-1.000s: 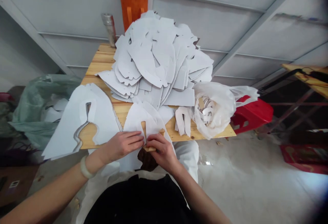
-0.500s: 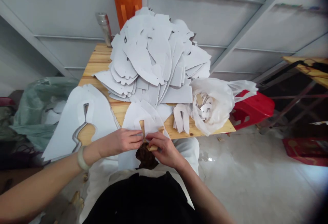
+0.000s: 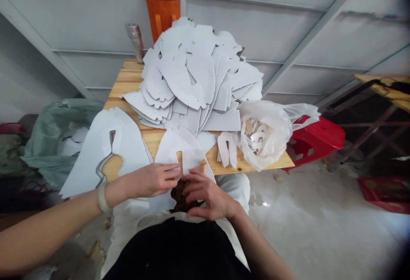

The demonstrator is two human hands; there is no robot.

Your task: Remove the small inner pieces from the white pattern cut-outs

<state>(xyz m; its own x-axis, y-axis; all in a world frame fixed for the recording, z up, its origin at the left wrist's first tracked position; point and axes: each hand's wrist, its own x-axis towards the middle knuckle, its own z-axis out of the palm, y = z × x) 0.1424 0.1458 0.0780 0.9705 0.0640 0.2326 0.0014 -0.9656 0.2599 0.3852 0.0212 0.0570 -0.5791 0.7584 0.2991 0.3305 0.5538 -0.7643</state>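
Observation:
A white cut-out piece (image 3: 163,154) with a narrow slot lies at the table's front edge and reaches down over my lap. My left hand (image 3: 160,180) grips this piece beside the slot, its fingers together and its thumb mostly hidden. On the slot's other side my right hand (image 3: 206,194) hovers with fingers spread and nothing visible in it. Dark brown material (image 3: 179,196) shows below the slot, between my hands. A small tan piece (image 3: 202,165) lies near the right edge of the white piece.
A big heap of white cut pieces (image 3: 192,70) covers the wooden table (image 3: 123,77). More stacked pieces (image 3: 89,143) lie left. A small stack of curved strips (image 3: 227,148) sits beside a white plastic bag (image 3: 272,143). A red stool (image 3: 320,139) stands right, a green bag (image 3: 41,139) left.
My right hand has let go of a small tan scrap and spread its fingers, moving slightly down and right. The left hand stays at the slot. The whole view has shifted slightly.

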